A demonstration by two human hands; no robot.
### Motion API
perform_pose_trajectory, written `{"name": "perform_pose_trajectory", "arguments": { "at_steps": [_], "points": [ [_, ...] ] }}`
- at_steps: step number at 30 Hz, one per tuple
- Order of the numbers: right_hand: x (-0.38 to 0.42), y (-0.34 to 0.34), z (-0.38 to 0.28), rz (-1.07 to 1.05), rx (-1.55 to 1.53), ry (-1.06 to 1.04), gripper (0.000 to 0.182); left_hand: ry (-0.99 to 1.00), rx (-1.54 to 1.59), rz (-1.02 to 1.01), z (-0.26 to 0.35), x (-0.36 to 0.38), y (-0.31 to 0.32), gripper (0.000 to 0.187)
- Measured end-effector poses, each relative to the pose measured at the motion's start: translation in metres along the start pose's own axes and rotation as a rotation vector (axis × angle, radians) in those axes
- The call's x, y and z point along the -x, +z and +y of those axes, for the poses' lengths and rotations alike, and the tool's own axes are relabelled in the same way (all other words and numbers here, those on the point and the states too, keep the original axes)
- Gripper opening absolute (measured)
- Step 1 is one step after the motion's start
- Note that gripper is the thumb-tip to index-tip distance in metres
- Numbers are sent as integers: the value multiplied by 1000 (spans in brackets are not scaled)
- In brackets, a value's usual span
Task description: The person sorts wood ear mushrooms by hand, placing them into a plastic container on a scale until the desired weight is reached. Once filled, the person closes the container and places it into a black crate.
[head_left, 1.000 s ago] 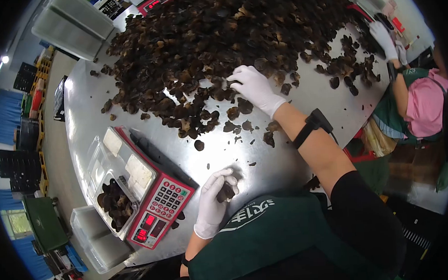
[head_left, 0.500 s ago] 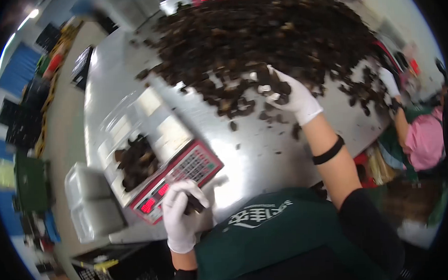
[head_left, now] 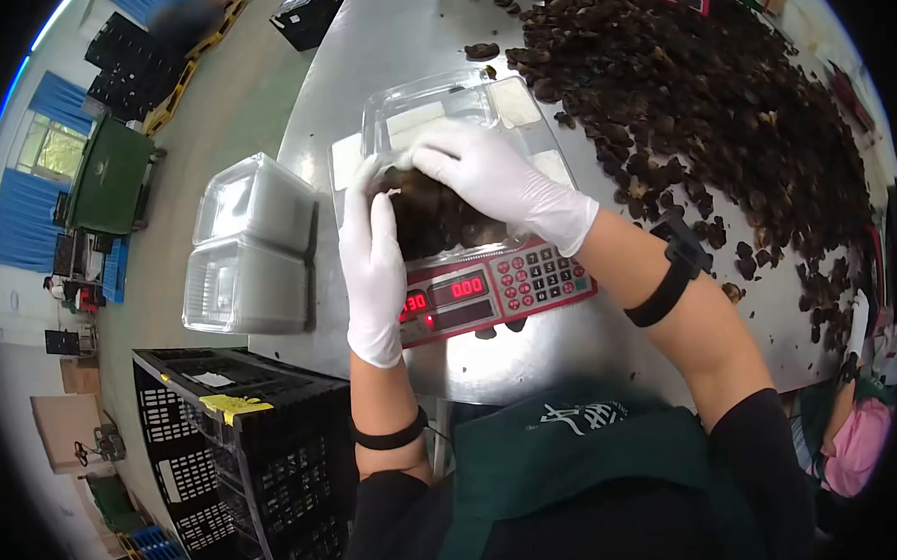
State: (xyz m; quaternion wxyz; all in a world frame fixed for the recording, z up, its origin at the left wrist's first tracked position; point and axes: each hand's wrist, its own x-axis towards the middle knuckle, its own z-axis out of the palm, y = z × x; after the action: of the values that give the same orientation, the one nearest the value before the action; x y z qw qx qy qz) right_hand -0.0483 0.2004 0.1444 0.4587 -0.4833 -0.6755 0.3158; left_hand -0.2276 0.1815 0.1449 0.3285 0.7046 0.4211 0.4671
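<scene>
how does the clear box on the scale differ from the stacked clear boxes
The open box sits on the red scale; the stacked boxes stand off it. The open box holds dark pieces; the stacked boxes show none. The open box is single; the stacked boxes form two piles. All are see-through.

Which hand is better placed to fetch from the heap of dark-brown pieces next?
Probably right: the white-gloved right hand is nearer the dark-brown heap; the left hand is farther away.

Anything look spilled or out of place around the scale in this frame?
Slightly: two dark pieces lie on the metal table by the near edge of the red scale, apart from the main heap, so they look like strays.
</scene>
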Motion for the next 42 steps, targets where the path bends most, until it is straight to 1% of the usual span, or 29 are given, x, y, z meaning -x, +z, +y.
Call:
{"name": "perform_pose_trajectory", "arguments": {
  "at_steps": [1, 2, 3, 4, 5, 7, 9, 11, 13, 15, 17, 19, 21, 23, 26, 27, 29, 30, 32, 33, 36, 37, 38, 39, 40, 41, 42],
  "points": [
    [-3, 4, 7, -64, 20, 9, 30, -39, 80, 23, -3, 2, -2, 38],
    [-3, 3, 14, -67, 23, 10, 30, -79, 162, 46, -6, 3, -3, 39],
    [-3, -4, 8, -75, -60, 52, 27, -82, 167, 53, -8, 3, -5, 39],
    [-3, -11, 2, -88, -143, 95, 26, -85, 171, 20, -9, 3, -8, 40],
    [-3, -17, -3, -96, -142, 98, 26, -88, 172, -16, -10, 4, -11, 42],
    [-3, -33, -14, -67, -4, 58, 29, -79, 144, -22, -11, 4, -14, 42],
    [-4, -48, -20, -84, 42, 75, 32, -62, 119, -30, -11, 2, -16, 42],
    [-7, -58, -18, -60, -27, 112, 32, -120, 165, -3, -12, 1, -18, 41],
    [-5, -64, -22, -46, -37, 84, 33, -118, 171, 21, -14, 0, -21, 40],
    [-1, -67, -25, 27, -154, 50, 32, -144, 182, 30, -14, -1, -28, 39],
    [4, -70, -28, 39, -192, 79, 31, -129, 206, 41, -18, -1, -32, 40],
    [11, -75, -29, 72, -159, 195, 30, -123, 245, 74, -19, 0, -36, 40],
    [20, -78, -28, 55, -121, 217, 29, -140, 213, 99, -15, 2, -41, 41],
    [30, -81, -26, 28, -99, 243, 28, -114, 190, 168, -16, 5, -51, 41],
    [50, -81, -23, 83, -41, 309, 26, -107, 120, 235, -11, 10, -66, 40],
    [54, -83, -19, 73, -8, 375, 27, -90, 105, 269, -9, 10, -69, 40],
    [59, -81, -17, 75, -18, 432, 28, -91, 93, 298, -9, 11, -74, 40],
    [61, -80, -13, 75, -20, 429, 28, -83, 68, 289, -8, 10, -75, 40],
    [65, -77, 0, 41, -15, 262, 28, -70, 47, 275, -7, 9, -73, 39],
    [66, -74, -2, 47, -12, 261, 28, -70, 62, 243, -6, 8, -71, 39],
    [62, -59, -16, 58, 298, 84, 29, -83, 102, 155, -18, 1, -59, 39],
    [61, -57, -26, -3, 323, 150, 33, -86, 89, 129, -25, 0, -53, 40],
    [60, -51, -26, 5, 421, 93, 36, -64, 79, 94, -27, 0, -45, 43],
    [59, -44, -22, 14, 517, 38, 39, -17, -46, 13, -21, 1, -42, 43],
    [57, -41, -20, -40, 581, 63, 40, 1, -64, -37, -18, 3, -35, 44],
    [56, -38, -5, -10, 598, 11, 34, 19, -81, -87, -17, 5, -27, 44],
    [55, -37, 5, 7, 568, 15, 29, 113, -325, -138, -19, 12, -22, 44]
  ]
}}
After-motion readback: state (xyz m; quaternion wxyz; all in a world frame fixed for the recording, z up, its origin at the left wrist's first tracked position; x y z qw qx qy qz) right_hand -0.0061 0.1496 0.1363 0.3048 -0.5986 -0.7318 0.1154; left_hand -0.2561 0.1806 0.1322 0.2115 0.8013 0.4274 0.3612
